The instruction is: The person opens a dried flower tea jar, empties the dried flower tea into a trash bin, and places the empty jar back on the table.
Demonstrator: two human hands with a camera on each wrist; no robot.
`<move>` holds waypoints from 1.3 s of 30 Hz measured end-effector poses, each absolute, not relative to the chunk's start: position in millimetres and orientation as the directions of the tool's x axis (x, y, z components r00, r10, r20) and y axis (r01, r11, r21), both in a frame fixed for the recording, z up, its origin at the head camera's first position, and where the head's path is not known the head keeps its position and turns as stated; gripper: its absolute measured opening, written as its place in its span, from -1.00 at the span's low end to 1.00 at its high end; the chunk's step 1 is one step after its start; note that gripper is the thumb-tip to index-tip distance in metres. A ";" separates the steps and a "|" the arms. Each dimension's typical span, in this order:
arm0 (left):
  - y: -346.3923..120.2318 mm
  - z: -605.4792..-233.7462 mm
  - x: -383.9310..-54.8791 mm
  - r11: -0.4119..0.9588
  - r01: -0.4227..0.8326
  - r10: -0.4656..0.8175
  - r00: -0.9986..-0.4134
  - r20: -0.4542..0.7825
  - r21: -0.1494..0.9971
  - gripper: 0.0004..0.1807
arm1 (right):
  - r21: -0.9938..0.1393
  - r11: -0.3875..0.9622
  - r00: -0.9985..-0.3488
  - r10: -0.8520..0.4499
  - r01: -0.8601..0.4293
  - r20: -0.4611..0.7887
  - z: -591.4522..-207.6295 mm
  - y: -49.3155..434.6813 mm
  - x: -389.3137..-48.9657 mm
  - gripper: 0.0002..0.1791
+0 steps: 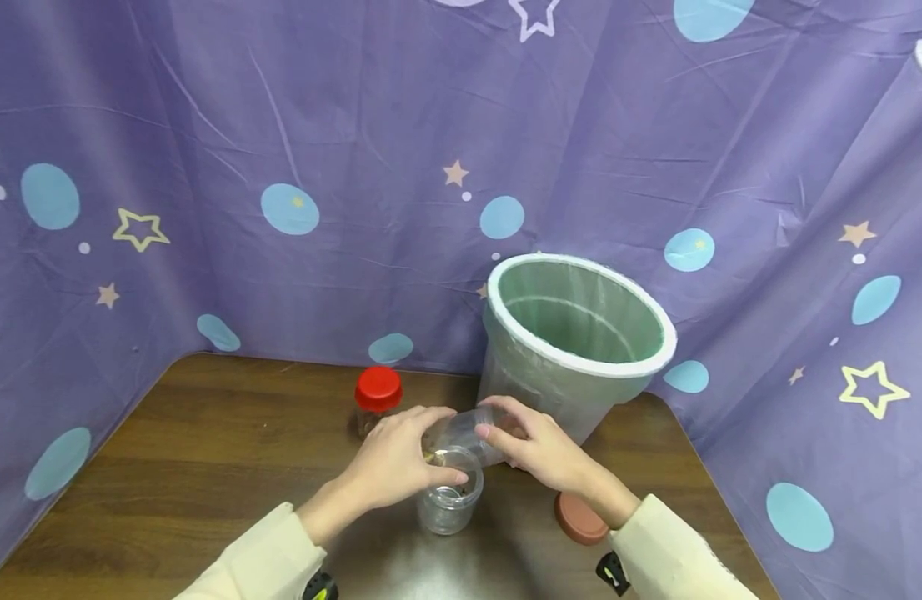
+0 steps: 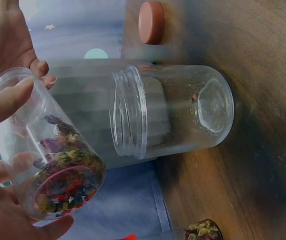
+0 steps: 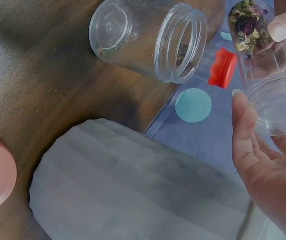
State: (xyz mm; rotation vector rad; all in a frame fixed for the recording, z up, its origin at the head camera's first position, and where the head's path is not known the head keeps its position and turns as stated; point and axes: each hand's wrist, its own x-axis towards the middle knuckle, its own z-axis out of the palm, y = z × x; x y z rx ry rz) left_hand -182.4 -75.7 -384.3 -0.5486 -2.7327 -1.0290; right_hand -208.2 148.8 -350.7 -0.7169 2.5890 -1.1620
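Note:
A clear jar point(image 1: 464, 433) with dried flowers gathered at its base is held tilted, close over a second clear jar point(image 1: 448, 512) that stands lidless on the table. My left hand point(image 1: 397, 458) grips the held jar around its flower-filled end, thumb along the side in the left wrist view. Near its threaded mouth, my right hand point(image 1: 539, 446) holds the same jar, with fingers point(image 3: 245, 125) against the wall. The dried flowers point(image 2: 65, 175) show purple, yellow and green. Inside the standing jar point(image 2: 182, 112) lie only small bits.
Behind the right hand stands a tall pale-green bin point(image 1: 498, 308) with a white rim. A pinkish-brown lid point(image 1: 579, 518) lies on the table by the right forearm. A red-lidded jar point(image 1: 378, 390) stands behind the left hand. A purple patterned curtain point(image 1: 371, 208) surrounds the table.

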 end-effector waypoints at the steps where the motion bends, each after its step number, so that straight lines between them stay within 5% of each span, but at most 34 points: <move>1: -76.0 -384.5 -183.0 0.691 0.394 0.277 -0.919 0.281 0.606 -0.19 | -0.753 0.560 -0.855 -0.519 -0.346 0.007 -350.7 148.5 -208.3 -0.54; 25: -87.1 -388.4 -185.9 0.628 0.398 0.361 -0.910 0.203 0.669 -0.22 | -0.784 0.327 -0.686 -0.708 -0.528 0.166 -351.3 156.8 -205.1 -0.28; 31: -83.6 -388.7 -185.0 0.662 0.398 0.328 -0.916 0.232 0.635 -0.20 | -0.815 0.398 -0.760 -0.646 -0.421 0.077 -349.5 153.5 -205.0 -0.11; 39: -76.7 -385.5 -180.8 0.753 0.360 0.233 -0.929 0.289 0.551 -0.17 | -0.767 0.585 -0.882 -0.469 -0.263 -0.055 -347.9 152.2 -207.4 -0.39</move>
